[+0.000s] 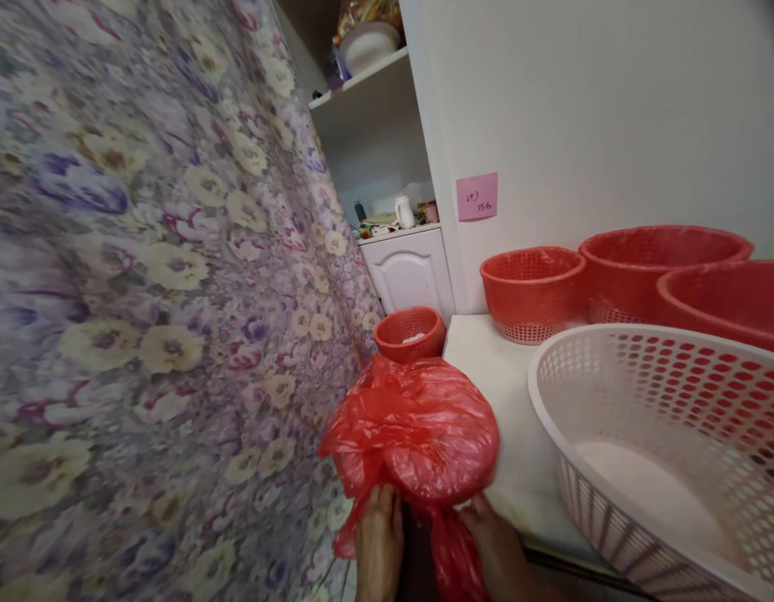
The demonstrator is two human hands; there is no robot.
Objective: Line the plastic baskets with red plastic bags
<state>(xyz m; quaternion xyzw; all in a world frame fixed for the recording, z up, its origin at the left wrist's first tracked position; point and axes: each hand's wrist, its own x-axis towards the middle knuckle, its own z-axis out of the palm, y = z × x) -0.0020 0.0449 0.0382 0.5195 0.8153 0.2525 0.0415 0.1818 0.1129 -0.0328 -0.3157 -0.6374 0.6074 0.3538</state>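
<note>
Both hands grip a bulging red plastic bag (418,435) from beneath, held off the edge of the white counter (500,368): the left hand (379,535) pinches the gathered film on one side and the right hand (496,543) on the other, a short way apart, each closed on plastic. The bag sits just in front of a small red basket (410,333) and near the white perforated basket (663,443). Sound handling would call for keeping both grips on the bunched neck, since thin film may tear or slip under a loose hold.

Bag (418,435) lies between curtain (142,276) at left and counter (500,376) at right.
</note>
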